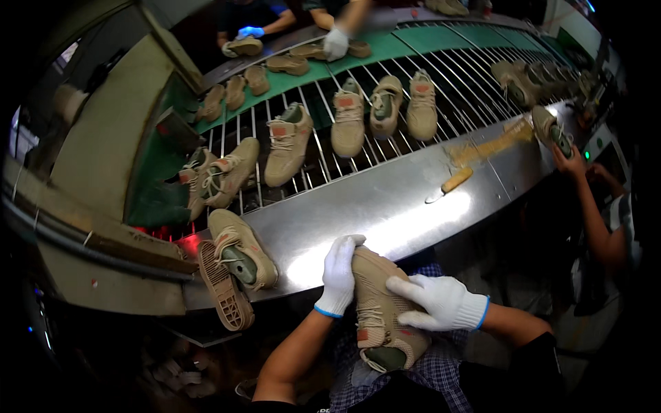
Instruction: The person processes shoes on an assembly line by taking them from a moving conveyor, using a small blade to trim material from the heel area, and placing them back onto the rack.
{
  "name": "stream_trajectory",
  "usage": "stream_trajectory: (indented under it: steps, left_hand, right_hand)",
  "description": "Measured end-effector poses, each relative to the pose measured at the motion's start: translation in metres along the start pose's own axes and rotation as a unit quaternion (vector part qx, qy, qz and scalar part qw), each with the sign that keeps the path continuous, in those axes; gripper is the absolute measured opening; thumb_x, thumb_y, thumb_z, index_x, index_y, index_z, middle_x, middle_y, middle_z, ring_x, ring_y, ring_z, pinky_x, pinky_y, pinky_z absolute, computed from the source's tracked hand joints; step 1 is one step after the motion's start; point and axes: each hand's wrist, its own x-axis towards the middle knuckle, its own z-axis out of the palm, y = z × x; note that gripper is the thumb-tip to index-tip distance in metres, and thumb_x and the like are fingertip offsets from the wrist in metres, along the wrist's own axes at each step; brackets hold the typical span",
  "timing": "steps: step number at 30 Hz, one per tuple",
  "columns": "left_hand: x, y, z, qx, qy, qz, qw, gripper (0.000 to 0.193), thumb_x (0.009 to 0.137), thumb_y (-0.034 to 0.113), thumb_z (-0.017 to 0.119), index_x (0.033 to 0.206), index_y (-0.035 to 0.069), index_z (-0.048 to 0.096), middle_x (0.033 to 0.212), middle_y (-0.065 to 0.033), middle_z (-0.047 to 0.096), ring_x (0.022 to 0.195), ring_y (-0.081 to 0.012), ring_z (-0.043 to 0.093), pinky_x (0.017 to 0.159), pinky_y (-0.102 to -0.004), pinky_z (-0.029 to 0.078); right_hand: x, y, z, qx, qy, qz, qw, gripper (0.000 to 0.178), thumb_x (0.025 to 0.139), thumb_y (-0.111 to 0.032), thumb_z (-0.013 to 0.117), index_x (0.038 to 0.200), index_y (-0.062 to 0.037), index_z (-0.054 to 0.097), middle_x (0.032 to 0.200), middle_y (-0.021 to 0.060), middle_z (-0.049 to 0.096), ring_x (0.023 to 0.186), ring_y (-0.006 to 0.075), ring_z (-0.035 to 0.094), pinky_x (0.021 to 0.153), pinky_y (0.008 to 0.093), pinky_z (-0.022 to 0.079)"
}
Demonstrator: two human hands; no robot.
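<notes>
A beige lace-up shoe (372, 299) is tilted in front of me, its toe pointing away and its dark green insert near my body. My left hand (337, 275), in a white knit glove, grips the toe from the left side. My right hand (444, 303), gloved the same way, lies against the shoe's right side with its fingertips on the sole edge and upper. Just beyond, on the left of the metal ledge, rest another beige shoe (258, 258) and a loose brown outsole (224, 286) leaning beside it.
A yellow-handled tool (456, 180) lies on the metal ledge (344, 206). Several beige shoes (348, 124) stand on the slatted conveyor. Outsoles (286, 65) line a green belt (310, 76). Co-workers' gloved hands (336, 45) work opposite; another person's hand (568, 162) holds a shoe at right.
</notes>
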Motion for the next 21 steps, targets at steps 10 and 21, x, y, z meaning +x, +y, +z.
stream_trajectory:
  steps: [10, 21]
  left_hand:
    - [-0.038, 0.063, 0.035, -0.117, -0.049, 0.037, 0.991, 0.048, 0.115, 0.032, 0.037, 0.138, -0.003, 0.060, 0.132, -0.0144, 0.063, 0.125, -0.0221, 0.059, 0.113, -0.0351, 0.044]
    - [-0.111, 0.010, -0.045, -0.369, -0.277, -0.207, 0.863, 0.082, 0.108, 0.067, 0.038, 0.165, 0.008, 0.031, 0.163, -0.0172, 0.046, 0.149, -0.0328, 0.047, 0.122, -0.0509, 0.043]
  right_hand:
    - [0.054, -0.026, -0.033, 0.028, 0.061, -0.140, 0.988, 0.068, 0.093, -0.041, 0.076, 0.149, -0.0064, 0.058, 0.142, 0.0194, 0.065, 0.132, 0.0393, 0.060, 0.114, 0.0487, 0.046]
    - [-0.038, -0.014, -0.042, 0.312, 0.229, -0.146, 0.911, 0.104, 0.075, -0.020, 0.097, 0.159, 0.0000, 0.038, 0.152, 0.0197, 0.051, 0.139, 0.0327, 0.053, 0.118, 0.0458, 0.043]
